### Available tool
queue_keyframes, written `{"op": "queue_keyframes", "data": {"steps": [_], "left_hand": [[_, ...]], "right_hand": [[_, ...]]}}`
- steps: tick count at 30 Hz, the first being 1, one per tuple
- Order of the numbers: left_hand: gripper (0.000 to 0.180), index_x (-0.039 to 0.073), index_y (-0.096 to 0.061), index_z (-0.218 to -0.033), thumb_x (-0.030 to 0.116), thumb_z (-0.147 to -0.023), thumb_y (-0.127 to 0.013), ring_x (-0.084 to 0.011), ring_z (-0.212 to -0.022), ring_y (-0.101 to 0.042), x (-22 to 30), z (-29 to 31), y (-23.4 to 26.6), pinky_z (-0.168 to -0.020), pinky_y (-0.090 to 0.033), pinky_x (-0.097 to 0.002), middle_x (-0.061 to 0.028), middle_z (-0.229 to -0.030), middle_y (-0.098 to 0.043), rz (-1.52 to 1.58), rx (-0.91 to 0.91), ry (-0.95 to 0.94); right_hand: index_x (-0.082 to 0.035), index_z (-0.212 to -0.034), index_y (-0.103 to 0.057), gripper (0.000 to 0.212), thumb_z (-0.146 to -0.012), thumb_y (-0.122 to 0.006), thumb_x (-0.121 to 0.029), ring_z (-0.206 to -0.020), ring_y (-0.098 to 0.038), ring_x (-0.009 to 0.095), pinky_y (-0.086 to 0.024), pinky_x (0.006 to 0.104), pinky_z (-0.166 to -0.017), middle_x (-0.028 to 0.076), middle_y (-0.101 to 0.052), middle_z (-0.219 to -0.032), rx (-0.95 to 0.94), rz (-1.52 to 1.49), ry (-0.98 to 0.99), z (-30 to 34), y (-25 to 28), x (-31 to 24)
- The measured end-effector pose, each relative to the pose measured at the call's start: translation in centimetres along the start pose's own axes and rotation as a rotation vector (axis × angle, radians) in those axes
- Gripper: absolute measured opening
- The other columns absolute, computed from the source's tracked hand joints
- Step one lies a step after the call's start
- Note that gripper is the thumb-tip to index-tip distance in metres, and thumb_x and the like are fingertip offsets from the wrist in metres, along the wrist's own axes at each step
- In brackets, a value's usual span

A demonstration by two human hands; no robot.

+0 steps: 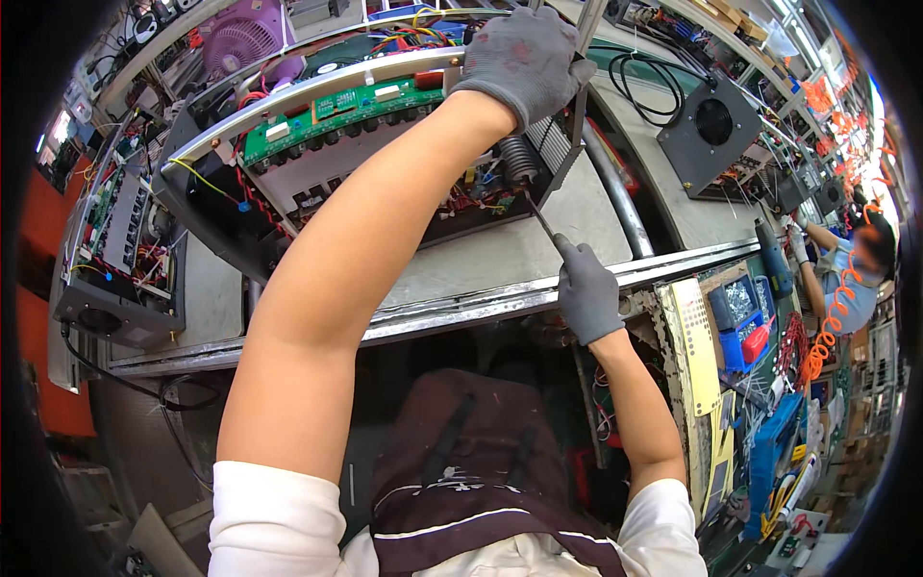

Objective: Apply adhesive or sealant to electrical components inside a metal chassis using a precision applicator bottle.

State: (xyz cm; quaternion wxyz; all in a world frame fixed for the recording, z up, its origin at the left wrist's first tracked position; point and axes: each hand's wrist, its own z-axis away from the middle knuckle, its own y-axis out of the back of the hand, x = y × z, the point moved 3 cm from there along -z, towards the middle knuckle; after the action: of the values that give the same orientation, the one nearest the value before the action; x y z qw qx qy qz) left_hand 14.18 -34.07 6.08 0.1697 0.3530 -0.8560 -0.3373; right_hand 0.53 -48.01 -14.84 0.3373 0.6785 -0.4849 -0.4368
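Observation:
An open machine housing lies on the bench with a green circuit board (336, 111), coloured wires and a ribbed coil (517, 159) showing. My left hand (519, 65), in a grey glove, rests on the far right corner of the housing's frame; its fingertips are hidden, so their grip cannot be made out. My right hand (588, 293), also gloved in grey, is closed around the handle of a screwdriver (545, 219). The screwdriver's thin shaft points up and away to the housing's lower right edge, near the coil. Its tip is too small to see clearly.
A second open housing (111, 250) stands at left, and a black unit with a fan (711, 125) at right. A purple fan (242, 38) is at the back. Blue bins (745, 332) with small parts and a power screwdriver (772, 258) lie right. A co-worker (841, 279) works at far right.

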Motion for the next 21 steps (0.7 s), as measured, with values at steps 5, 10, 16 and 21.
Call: {"op": "queue_keyframes", "data": {"steps": [5, 10, 16, 21], "left_hand": [[0.034, 0.004, -0.066, -0.096, 0.036, -0.088, -0.057, -0.0331, -0.094, -0.061, -0.3, 0.2, -0.3, -0.082, -0.05, -0.0435, -0.0177, -0.097, -0.061, 0.034, -0.009, 0.036], [0.034, 0.004, -0.066, -0.095, 0.036, -0.088, -0.057, -0.033, -0.093, -0.061, 0.0, 0.0, -0.5, -0.081, -0.05, -0.0436, -0.0178, -0.097, -0.061, 0.032, -0.033, 0.036], [0.035, 0.003, -0.066, -0.093, 0.037, -0.088, -0.057, -0.0332, -0.09, -0.062, 0.0, 0.3, -0.1, -0.079, -0.05, -0.0436, -0.0177, -0.092, -0.062, 0.065, 0.057, -0.022], [0.035, 0.004, -0.066, -0.092, 0.038, -0.088, -0.058, -0.0329, -0.092, -0.06, 0.6, 0.0, -0.3, -0.081, -0.049, -0.0432, -0.0183, -0.095, -0.06, -0.068, 0.019, -0.003]], "right_hand": [[-0.011, -0.12, -0.058, 0.036, -0.086, -0.051, -0.003, -0.072, -0.061, 0.038, -0.049, 0.047, -0.065, 0.017, -0.058, -0.09, -0.052, 0.094, -0.094, -1.2, -0.2, -1.5], [-0.012, -0.117, -0.06, 0.034, -0.085, -0.052, -0.004, -0.076, -0.061, 0.039, -0.05, 0.047, -0.068, 0.017, -0.06, -0.09, -0.056, 0.077, -0.104, -2.9, 0.7, -1.3], [-0.011, -0.111, -0.064, 0.031, -0.084, -0.053, -0.003, -0.077, -0.062, 0.039, -0.05, 0.0465, -0.07, 0.018, -0.061, -0.084, -0.099, 0.118, -0.107, -2.9, 2.2, -1.8], [-0.01, -0.107, -0.064, 0.027, -0.084, -0.051, -0.005, -0.077, -0.062, 0.038, -0.05, 0.047, -0.07, 0.017, -0.061, -0.083, -0.096, 0.166, -0.079, -3.5, 2.8, -2.2]]}}
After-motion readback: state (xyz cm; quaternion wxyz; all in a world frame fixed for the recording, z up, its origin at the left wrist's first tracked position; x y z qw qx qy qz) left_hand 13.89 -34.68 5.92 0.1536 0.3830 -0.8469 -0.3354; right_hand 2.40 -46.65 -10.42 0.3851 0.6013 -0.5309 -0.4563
